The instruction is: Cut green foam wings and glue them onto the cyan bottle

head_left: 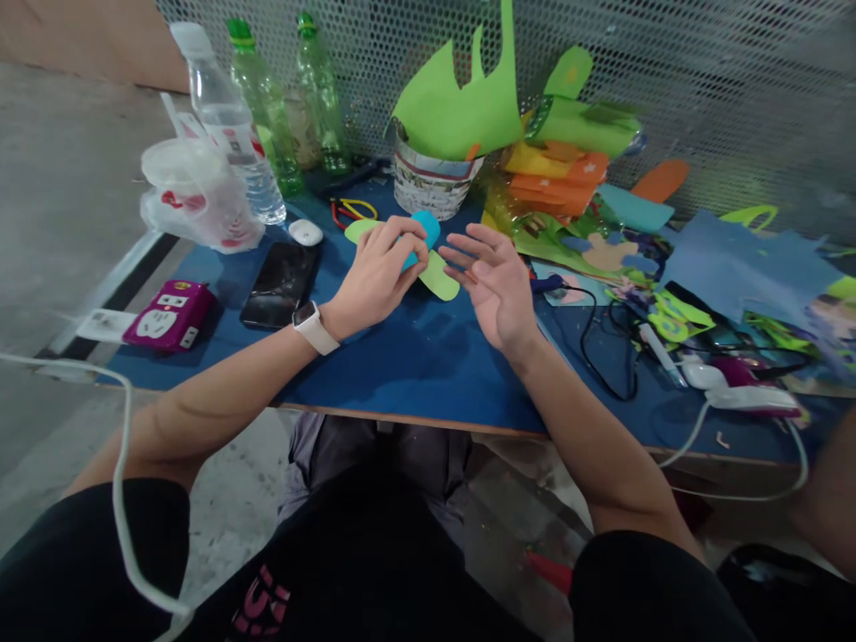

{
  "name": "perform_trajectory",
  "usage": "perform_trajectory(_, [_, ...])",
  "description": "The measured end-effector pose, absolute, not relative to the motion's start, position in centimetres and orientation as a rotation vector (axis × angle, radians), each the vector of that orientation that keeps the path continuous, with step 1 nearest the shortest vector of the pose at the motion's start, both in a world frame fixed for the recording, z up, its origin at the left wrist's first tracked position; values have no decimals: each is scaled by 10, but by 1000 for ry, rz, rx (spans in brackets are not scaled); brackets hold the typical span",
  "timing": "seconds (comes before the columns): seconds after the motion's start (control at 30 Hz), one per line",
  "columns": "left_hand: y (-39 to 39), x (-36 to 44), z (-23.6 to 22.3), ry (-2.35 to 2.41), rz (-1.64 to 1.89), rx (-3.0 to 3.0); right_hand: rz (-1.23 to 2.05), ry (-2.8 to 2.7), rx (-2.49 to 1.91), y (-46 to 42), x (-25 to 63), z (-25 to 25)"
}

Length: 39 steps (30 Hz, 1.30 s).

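Two hands show on my feed: the left hand point(384, 272) has its fingers closed on a blue paper piece point(426, 228), and the right hand point(495, 290) hangs open just right of that grip. Pink lettering on the black shirt point(348, 553) below is unreadable to me, as is red print on the clear bottle point(231, 134), beyond and left of the grip. The paper piece looks bright and rounded, with pale green petals point(440, 276) showing either side of the fingers

Toward the desk's point(401, 374) left edge we count three standing bottles point(321, 98) (two of them green), one cup point(184, 183), one phone point(277, 290) and one purple socket point(175, 312).
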<state>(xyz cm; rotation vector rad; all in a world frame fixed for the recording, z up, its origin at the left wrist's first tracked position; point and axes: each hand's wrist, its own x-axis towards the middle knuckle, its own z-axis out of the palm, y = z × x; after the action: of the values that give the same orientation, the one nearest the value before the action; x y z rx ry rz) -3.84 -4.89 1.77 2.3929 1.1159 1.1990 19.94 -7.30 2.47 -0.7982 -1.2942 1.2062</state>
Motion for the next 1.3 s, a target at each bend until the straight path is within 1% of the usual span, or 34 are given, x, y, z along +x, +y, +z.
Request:
perform_trajectory(0.17, [-58, -38, 31, 1201, 1289, 2274, 1293, -1298, -761, -79, 199, 33])
perform_trajectory(0.43, [-65, -41, 42, 1355, 1213, 2346, 1379, -1361, -719, -86, 194, 32])
perform_trajectory(0.57, [-63, -44, 45, 1311, 1206, 2385, 1367, -1384, -719, -82, 194, 29])
perform_trajectory(0.7, [-59, -44, 39, 1330, 1209, 2464, 1329, -1416, -718, -79, 195, 22])
perform_trajectory(0.97, [-43, -42, 14, 1306, 1266, 2761, 1302, -1578, -676, -74, 201, 11])
perform_trajectory(1.3, [-31, -48, 9, 1272, 1426, 2813, 1327, -1393, -750, -81, 195, 24])
